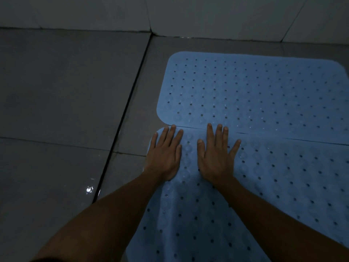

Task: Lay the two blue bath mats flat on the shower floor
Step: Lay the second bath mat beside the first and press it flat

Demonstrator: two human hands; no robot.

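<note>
Two light blue perforated bath mats lie on the grey tiled shower floor. The far mat (pixel 255 95) lies flat near the wall. The near mat (pixel 283 176) meets it edge to edge and runs toward me. My left hand (pixel 166 154) presses palm down, fingers spread, on the near mat's far left corner. Just right of it, my right hand (pixel 217 156) also presses flat on the near mat, its fingertips reaching the seam between the mats. Neither hand grips anything.
Grey floor tiles (pixel 66 91) stretch to the left, with a dark grout line (pixel 122 118) running diagonally and a wet glint on them. A pale tiled wall (pixel 207 14) closes off the far side. The light is dim.
</note>
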